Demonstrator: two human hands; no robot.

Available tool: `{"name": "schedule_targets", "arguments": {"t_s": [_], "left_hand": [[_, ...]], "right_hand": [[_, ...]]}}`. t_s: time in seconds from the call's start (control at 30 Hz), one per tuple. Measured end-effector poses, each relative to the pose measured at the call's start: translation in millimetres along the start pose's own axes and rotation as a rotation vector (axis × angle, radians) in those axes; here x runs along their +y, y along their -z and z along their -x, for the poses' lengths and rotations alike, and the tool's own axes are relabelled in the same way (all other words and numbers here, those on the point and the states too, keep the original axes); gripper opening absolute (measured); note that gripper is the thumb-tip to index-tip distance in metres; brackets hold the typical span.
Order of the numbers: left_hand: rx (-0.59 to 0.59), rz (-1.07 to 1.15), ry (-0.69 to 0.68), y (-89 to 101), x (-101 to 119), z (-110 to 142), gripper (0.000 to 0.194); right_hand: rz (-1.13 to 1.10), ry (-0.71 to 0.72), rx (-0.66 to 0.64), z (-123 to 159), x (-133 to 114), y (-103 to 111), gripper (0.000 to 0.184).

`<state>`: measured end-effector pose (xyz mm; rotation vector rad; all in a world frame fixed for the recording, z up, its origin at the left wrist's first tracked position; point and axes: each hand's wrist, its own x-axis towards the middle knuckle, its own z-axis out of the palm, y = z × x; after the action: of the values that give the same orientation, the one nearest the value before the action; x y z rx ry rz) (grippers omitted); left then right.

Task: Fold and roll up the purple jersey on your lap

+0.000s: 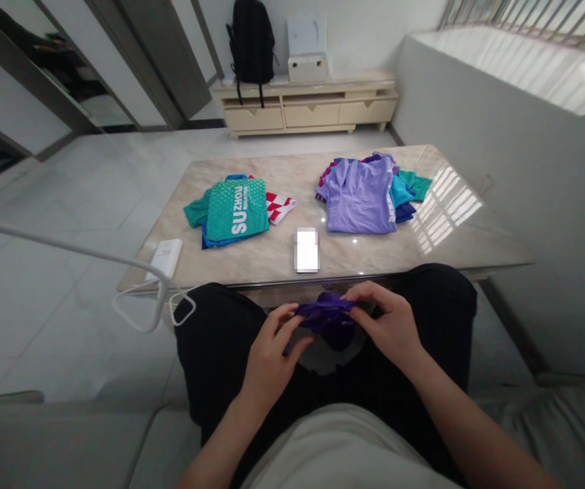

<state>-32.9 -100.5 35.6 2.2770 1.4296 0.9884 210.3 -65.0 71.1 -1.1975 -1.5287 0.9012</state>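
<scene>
A bunched piece of dark purple fabric hangs above my lap, between my knees; its exact kind does not show. At its left end, the fingertips of my left hand grip the cloth, with the thumb a little lower. My right hand pinches the other end between thumb and fingers. Part of the fabric droops below the grip. On the table ahead, a stack of folded shirts with a green printed shirt on top lies to the left. A second stack, topped by a lavender shirt, is to the right.
The marble-look table stands just past my knees. Near its front edge lies a blurred white rectangle. A white power bank is at the left corner, near a white cable. Farther back, a low cabinet holds a black backpack.
</scene>
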Motion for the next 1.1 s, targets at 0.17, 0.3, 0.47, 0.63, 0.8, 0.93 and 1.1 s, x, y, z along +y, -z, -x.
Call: {"name": "schedule_targets", "arguments": {"t_s": [0.17,0.3,0.47,0.63,0.8,0.93,1.1], "left_hand": [[0.004,-0.032,-0.039,-3.9,-3.5,0.9,0.039],[0.023,-0.086,-0.085,-6.8,-6.4,1.9,0.027],[0.035,-0.167,-0.105,-11.8,-15.0,5.8,0.024],[0.042,-0.192,-0.13,-14.8,-19.2,7.8,0.024],[-0.012,-0.187,-0.079,-14.5,-16.8,3.8,0.013],[-0.041,-0.143,-0.038,-11.5,-10.6,0.8,0.009],[0.035,-0.077,-0.21,-4.4,-5.6,6.1,0.015]], "right_hand": [[-0.003,-0.008,-0.016,0.0,1.7,0.3,0.008],[0.008,-0.013,-0.023,1.0,3.0,0.6,0.009],[0.01,-0.03,-0.048,5.0,6.1,2.8,0.009],[0.009,-0.047,-0.071,8.2,11.0,1.9,0.008],[0.018,-0.025,-0.092,10.3,9.9,-1.8,0.008],[0.02,-0.031,-0.081,11.8,9.7,-2.9,0.006],[0.012,-0.134,-0.028,7.8,21.1,-2.1,0.005]]}}
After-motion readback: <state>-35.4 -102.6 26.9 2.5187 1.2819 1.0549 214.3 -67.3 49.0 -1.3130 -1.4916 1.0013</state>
